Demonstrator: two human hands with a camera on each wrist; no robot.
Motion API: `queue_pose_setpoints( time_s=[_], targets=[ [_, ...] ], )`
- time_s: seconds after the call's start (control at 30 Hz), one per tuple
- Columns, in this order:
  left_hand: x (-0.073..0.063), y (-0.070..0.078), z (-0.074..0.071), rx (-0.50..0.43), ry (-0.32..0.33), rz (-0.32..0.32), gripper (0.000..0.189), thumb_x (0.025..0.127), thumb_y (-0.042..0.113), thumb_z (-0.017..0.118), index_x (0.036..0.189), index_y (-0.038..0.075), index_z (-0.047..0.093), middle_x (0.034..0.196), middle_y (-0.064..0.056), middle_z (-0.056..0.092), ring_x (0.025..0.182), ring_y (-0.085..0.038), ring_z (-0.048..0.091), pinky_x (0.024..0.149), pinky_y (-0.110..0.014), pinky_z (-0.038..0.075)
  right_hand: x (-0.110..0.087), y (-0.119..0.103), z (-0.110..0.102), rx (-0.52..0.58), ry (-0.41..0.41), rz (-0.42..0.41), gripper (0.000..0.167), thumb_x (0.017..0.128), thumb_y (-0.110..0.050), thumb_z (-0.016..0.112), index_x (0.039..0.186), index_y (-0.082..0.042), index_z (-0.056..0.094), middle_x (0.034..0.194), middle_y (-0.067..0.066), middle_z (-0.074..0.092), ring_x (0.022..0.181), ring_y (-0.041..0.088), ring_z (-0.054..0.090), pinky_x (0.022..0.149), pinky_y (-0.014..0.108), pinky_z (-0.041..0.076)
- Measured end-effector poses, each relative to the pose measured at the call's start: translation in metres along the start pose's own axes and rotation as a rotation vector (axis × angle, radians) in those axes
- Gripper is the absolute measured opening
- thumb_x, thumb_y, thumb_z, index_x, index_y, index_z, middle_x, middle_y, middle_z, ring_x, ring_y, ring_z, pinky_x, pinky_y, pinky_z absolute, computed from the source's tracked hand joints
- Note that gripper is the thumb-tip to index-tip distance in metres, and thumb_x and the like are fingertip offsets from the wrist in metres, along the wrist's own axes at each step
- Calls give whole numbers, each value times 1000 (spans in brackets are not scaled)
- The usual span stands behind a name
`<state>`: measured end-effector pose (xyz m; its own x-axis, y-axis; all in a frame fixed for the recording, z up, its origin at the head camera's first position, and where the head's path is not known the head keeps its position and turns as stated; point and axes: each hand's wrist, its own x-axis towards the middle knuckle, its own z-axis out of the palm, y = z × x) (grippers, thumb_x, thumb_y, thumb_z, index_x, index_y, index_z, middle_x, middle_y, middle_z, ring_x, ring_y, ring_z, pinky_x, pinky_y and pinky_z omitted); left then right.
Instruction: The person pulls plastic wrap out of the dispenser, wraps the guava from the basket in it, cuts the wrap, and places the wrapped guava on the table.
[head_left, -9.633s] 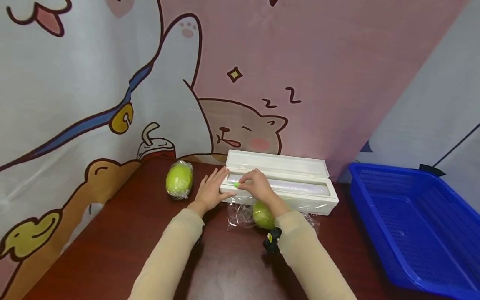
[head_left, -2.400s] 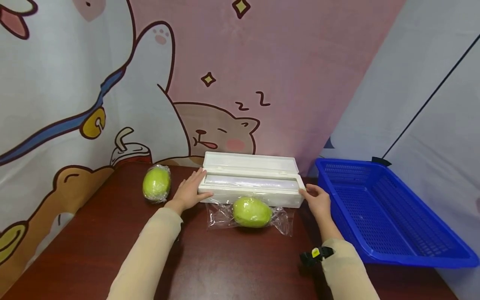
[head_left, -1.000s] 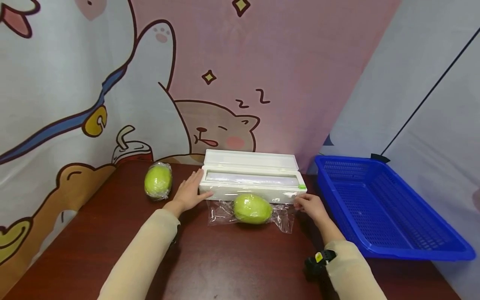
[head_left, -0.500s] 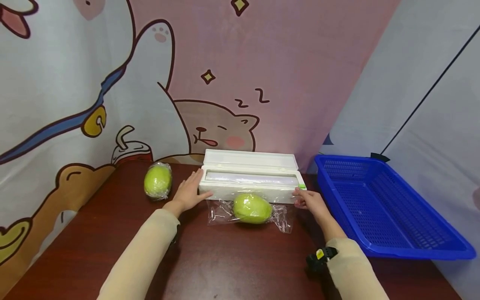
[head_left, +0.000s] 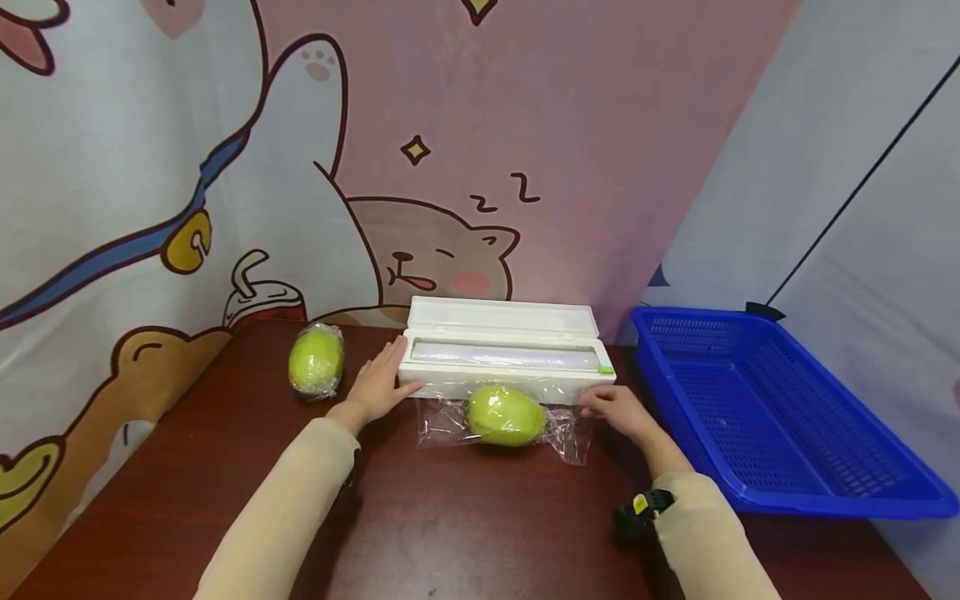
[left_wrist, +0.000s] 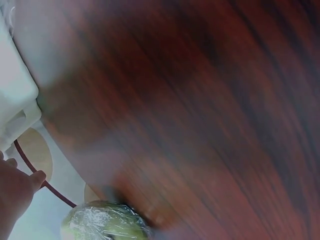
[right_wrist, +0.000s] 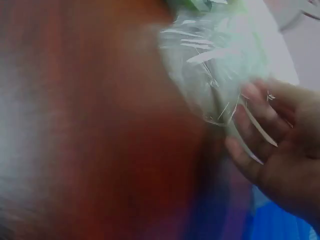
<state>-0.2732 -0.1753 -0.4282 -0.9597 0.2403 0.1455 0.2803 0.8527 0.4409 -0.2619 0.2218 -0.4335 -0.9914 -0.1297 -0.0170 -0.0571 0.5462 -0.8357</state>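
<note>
A white cling film box (head_left: 506,383) stands at the back of the table, its lid raised, with a roll of film (head_left: 506,356) inside. My left hand (head_left: 375,382) rests against the box's left end, fingers extended. At the right end of the rim sits a green slide cutter (head_left: 606,370). My right hand (head_left: 617,408), at the box's front right, pinches the edge of the clear cling film (head_left: 567,433). That film lies around a green oval fruit (head_left: 506,416) in front of the box. In the right wrist view, the film (right_wrist: 210,70) reaches the fingertips.
Another green fruit (head_left: 316,362), wrapped in film, sits left of my left hand. To the right stands a blue perforated basket (head_left: 750,492). A cartoon-printed cloth (head_left: 600,167) hangs behind the brown table (head_left: 465,533).
The green cutter has gone from the box's left end to its right end since the oldest frame. My right hand has dropped from the box's front face to the film; my left hand stays put.
</note>
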Motion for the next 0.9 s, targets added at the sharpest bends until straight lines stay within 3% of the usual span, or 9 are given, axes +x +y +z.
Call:
queue_pose_setpoints(
  time_s=[0.1, 0.23, 0.33, 0.47, 0.6, 0.77, 0.9],
  targets=[
    [1, 0, 0, -7, 1, 20, 84, 89, 42, 58, 149, 2, 15, 154, -19, 19, 141, -38, 20, 109, -61, 22, 0, -1, 7, -39, -83, -84, 25, 92, -11, 58, 91, 14, 65, 77, 9, 65, 67, 5, 52, 63, 23, 46],
    [0, 1, -3, -13, 22, 68, 76, 89, 40, 60, 148, 7, 24, 153, -19, 23, 139, -40, 24, 108, -61, 25, 1, -8, 10, -39, -30, -84, 25, 91, -12, 58, 90, 12, 66, 77, 9, 61, 67, 9, 49, 61, 25, 43],
    [-2, 3, -8, -9, 80, 118, 64, 87, 34, 65, 142, 13, 40, 149, -18, 32, 137, -38, 30, 107, -58, 28, 2, -12, 6, -70, -7, -78, 25, 90, -11, 59, 96, 11, 66, 82, 15, 65, 71, 9, 53, 65, 25, 47],
    [-3, 5, -14, -21, 195, 208, 37, 84, 24, 70, 119, 13, 64, 137, -15, 47, 128, -33, 42, 104, -52, 36, 1, -16, -5, -51, -2, -72, 28, 90, -13, 60, 105, 11, 64, 96, 21, 68, 77, 3, 57, 73, 24, 51],
    [-1, 11, -17, -38, 269, 271, 14, 83, 21, 71, 93, 11, 72, 123, -12, 57, 117, -29, 50, 96, -47, 44, 1, -15, -13, 61, -1, -60, 31, 91, -12, 59, 108, 14, 62, 94, 10, 70, 78, -3, 59, 78, 25, 53],
    [-2, 16, -19, -112, 236, 249, 8, 83, 17, 70, 85, 9, 71, 100, -6, 66, 97, -22, 57, 82, -38, 49, 1, -10, -17, 153, 16, -49, 34, 92, -11, 58, 111, 17, 58, 87, -10, 68, 79, -2, 61, 79, 26, 54],
    [-5, 14, -19, -128, 225, 218, 4, 83, 13, 69, 82, 9, 71, 83, -2, 68, 81, -19, 59, 72, -32, 47, -1, -8, -18, 197, 28, -33, 37, 92, -14, 58, 112, 17, 56, 82, -20, 65, 80, -4, 61, 77, 20, 53]
  ],
)
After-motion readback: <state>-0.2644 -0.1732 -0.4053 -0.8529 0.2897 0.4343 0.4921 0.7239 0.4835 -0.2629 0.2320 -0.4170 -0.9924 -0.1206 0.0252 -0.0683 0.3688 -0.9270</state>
